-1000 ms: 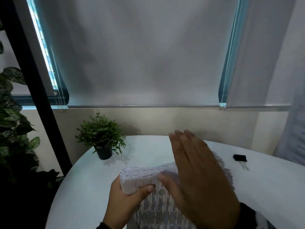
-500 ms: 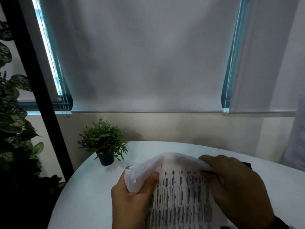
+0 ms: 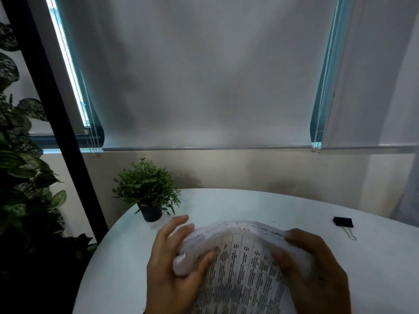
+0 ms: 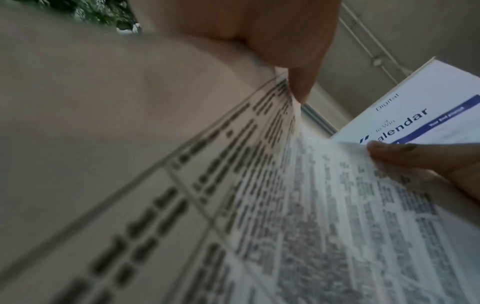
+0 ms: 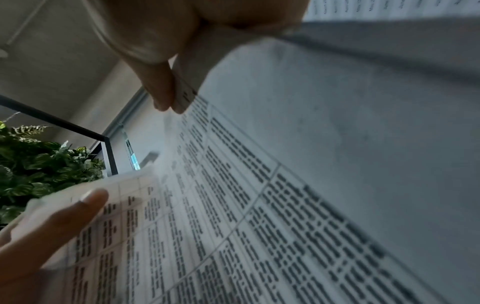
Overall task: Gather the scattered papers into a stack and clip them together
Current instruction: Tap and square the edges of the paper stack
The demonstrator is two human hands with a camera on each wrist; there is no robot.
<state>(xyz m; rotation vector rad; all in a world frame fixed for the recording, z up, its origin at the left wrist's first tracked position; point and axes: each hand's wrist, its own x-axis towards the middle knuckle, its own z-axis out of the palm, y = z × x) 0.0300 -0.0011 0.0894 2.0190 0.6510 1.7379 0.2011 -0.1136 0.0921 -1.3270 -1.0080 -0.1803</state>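
A stack of printed papers (image 3: 244, 264) with table-like text is held upright over the white table (image 3: 374, 268), bowed along its top edge. My left hand (image 3: 179, 257) grips the stack's upper left corner, thumb on the front sheet and fingers behind. My right hand (image 3: 313, 266) grips the upper right part, thumb on the front, fingers curled over the top edge. The left wrist view shows the papers (image 4: 259, 205) close up, and the right wrist view shows the same sheets (image 5: 259, 205). A black binder clip (image 3: 343, 222) lies on the table to the right, apart from both hands.
A small potted plant (image 3: 148, 196) stands at the table's back left. A black post (image 3: 56, 123) and large leafy plant (image 3: 20, 168) are at the left. Closed roller blinds (image 3: 204, 75) hang behind. A calendar poster (image 4: 420, 115) shows in the left wrist view.
My right hand went from flat and open over the stack to gripping its top right edge. The left hand's fingers now spread behind the corner, and the stack's top bows more.
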